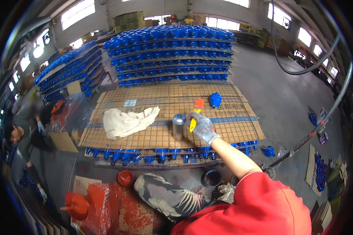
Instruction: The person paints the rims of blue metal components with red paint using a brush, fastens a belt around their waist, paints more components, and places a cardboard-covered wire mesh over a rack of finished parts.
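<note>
My right hand (204, 128), in a grey-white work glove, reaches over the cardboard-covered stack with its fingers closed round a paintbrush (193, 123). The brush has a yellow handle and an orange-red head pointing away from me. Just left of the fingers stands a dark grey cylindrical can (179, 124). Beyond the brush, slightly right, a blue painted casting (215, 100) rests on the wire mesh. A crumpled cream cloth (130, 122) lies on the left part of the mesh. My left hand is out of view.
Wire mesh over cardboard (223, 135) tops a layer of blue castings. Behind rise tall stacks of blue castings (172, 55). A red paint bowl (126, 178) and a dark bucket (212, 178) stand near my legs. A co-worker (25, 135) bends at left; a hose (333, 109) hangs right.
</note>
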`<action>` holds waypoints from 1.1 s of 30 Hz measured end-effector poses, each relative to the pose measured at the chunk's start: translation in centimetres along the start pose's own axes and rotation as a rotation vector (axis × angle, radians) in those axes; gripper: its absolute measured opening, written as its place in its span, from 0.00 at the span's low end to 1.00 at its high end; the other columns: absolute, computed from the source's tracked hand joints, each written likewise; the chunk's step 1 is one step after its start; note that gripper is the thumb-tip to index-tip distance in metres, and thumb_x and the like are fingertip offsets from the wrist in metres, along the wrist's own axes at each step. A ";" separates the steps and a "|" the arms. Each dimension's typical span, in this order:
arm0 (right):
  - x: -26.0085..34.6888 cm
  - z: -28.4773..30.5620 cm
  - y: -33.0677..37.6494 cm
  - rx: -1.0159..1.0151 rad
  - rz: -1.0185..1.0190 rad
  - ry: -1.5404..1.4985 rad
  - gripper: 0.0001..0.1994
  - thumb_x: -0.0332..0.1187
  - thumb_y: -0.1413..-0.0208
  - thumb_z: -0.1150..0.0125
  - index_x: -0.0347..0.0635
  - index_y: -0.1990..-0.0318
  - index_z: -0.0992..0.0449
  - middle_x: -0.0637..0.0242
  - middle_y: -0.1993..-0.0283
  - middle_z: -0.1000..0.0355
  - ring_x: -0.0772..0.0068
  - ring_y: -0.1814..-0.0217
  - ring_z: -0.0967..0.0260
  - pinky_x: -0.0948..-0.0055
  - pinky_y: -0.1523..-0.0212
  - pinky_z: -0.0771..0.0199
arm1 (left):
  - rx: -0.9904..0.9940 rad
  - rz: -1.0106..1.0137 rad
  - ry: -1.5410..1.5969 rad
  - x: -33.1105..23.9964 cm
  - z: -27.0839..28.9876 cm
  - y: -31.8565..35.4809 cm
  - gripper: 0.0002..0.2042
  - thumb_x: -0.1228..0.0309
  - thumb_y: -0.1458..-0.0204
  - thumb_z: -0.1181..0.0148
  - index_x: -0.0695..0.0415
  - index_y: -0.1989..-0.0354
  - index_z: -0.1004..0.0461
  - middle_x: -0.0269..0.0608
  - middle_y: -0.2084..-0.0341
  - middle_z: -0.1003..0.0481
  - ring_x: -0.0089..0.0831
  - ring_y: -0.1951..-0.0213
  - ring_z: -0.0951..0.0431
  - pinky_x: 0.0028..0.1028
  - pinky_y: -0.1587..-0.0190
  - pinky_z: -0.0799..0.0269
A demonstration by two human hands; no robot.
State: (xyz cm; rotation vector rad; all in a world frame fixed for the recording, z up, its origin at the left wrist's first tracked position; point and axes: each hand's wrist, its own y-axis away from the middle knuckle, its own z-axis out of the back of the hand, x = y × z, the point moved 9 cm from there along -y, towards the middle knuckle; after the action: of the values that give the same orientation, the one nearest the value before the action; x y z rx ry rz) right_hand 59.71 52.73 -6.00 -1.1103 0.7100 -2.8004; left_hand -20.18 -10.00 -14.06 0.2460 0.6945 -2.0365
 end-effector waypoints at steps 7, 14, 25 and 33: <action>-19.6 2.9 -4.6 0.017 -0.397 0.440 0.20 0.35 0.47 0.42 0.54 0.45 0.30 0.51 0.47 0.27 0.46 0.50 0.27 0.53 0.52 0.27 | 0.173 0.122 0.045 -16.0 -4.0 1.2 0.28 0.56 0.52 0.30 0.66 0.49 0.24 0.52 0.53 0.22 0.41 0.52 0.22 0.35 0.47 0.28; -25.0 2.8 -10.6 -0.080 -0.283 0.627 0.26 0.31 0.53 0.38 0.54 0.43 0.34 0.43 0.52 0.28 0.39 0.53 0.28 0.49 0.56 0.26 | 0.258 0.165 -0.084 -33.2 -3.9 3.5 0.33 0.59 0.51 0.31 0.62 0.39 0.32 0.51 0.44 0.27 0.42 0.44 0.26 0.36 0.41 0.32; -38.4 4.1 -16.7 -0.172 -0.330 -0.017 0.15 0.30 0.47 0.43 0.53 0.51 0.26 0.48 0.56 0.25 0.45 0.56 0.26 0.56 0.59 0.26 | 0.384 0.187 0.094 -27.6 -9.2 2.2 0.32 0.53 0.49 0.36 0.69 0.43 0.30 0.57 0.44 0.29 0.47 0.44 0.28 0.37 0.41 0.34; -8.9 6.9 -17.3 -0.160 0.094 0.210 0.11 0.28 0.50 0.38 0.52 0.58 0.23 0.54 0.63 0.22 0.51 0.58 0.23 0.62 0.58 0.25 | 0.505 0.161 0.657 -34.4 -13.5 4.5 0.17 0.63 0.44 0.42 0.58 0.51 0.23 0.53 0.60 0.21 0.47 0.58 0.23 0.37 0.52 0.28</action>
State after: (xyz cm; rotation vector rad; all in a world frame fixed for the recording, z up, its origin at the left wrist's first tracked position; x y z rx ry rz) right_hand 72.97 67.27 0.15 -0.7839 0.9924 -2.8482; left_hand 0.87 20.67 -11.94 1.2606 0.5023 -1.9393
